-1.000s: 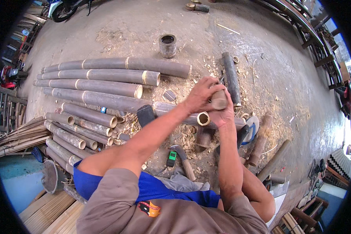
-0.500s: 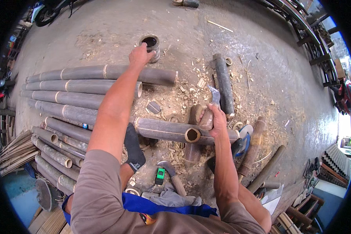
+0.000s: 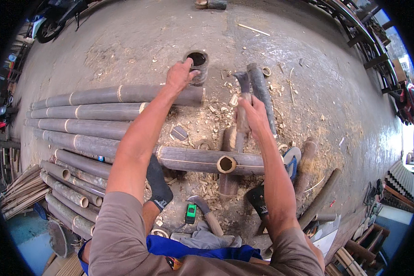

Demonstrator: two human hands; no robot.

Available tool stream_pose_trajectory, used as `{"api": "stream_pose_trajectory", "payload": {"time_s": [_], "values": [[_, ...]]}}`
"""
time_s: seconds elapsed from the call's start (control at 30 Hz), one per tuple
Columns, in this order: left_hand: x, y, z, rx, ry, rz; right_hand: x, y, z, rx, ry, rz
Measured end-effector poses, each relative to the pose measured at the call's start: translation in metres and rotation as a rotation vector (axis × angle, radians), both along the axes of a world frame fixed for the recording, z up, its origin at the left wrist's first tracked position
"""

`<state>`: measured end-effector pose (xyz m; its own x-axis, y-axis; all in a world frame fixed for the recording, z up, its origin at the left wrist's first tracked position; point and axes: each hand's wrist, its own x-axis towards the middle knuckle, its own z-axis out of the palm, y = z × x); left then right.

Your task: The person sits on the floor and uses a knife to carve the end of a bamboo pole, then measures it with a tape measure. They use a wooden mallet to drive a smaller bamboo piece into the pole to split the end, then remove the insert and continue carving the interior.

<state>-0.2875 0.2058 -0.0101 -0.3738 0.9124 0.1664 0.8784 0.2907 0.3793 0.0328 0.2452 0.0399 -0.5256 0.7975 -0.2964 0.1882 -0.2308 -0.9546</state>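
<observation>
My left hand (image 3: 181, 74) grips the rim of a short, dark bamboo tube (image 3: 199, 77) standing upright beyond the long poles. Its fingers hook over the open top. A wooden-handled chopping knife with a curved blade (image 3: 243, 82) is in my closed right hand (image 3: 255, 115), blade pointing away from me. Below the hands, a long bamboo pole (image 3: 188, 158) lies crosswise on a thicker bamboo piece (image 3: 228, 186). A round hole with a pale rim (image 3: 226, 164) opens in that pole. My right forearm hides the pole's right end.
Several bamboo poles (image 3: 96, 96) lie at left, shorter ones (image 3: 66, 184) nearer. A dark tube (image 3: 261, 92) lies right of the knife. Wood chips litter the floor. Near me are another curved knife (image 3: 207, 214), a green-and-black device (image 3: 190, 213) and a grey cloth (image 3: 204, 237). A motorcycle (image 3: 50, 27) stands far left.
The short bamboo tube has shifted right with my left hand. My right hand has lifted the knife farther away from me, and its blade has turned.
</observation>
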Motion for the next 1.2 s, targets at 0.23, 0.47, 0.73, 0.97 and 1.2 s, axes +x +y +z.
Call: {"api": "stream_pose_trajectory", "payload": {"time_s": [0.23,0.47,0.73,0.97,1.2], "values": [[0.067,0.009,-0.001,0.060,-0.045,-0.164,-0.061,0.035,0.030,0.166,-0.222,0.113],[0.092,-0.001,0.005,0.009,-0.063,-0.093,-0.069,0.063,0.008,0.185,-0.542,0.213],[0.124,-0.069,0.005,0.341,-0.124,-0.122,-0.011,-0.002,0.006,0.232,-0.180,-0.091],[0.196,-0.199,0.009,-0.332,-0.102,-0.524,0.086,-0.139,0.046,-0.296,0.166,-0.388],[0.209,-0.203,0.011,-0.406,-0.081,-0.506,0.108,-0.248,0.037,-0.436,0.070,-0.501]]}}
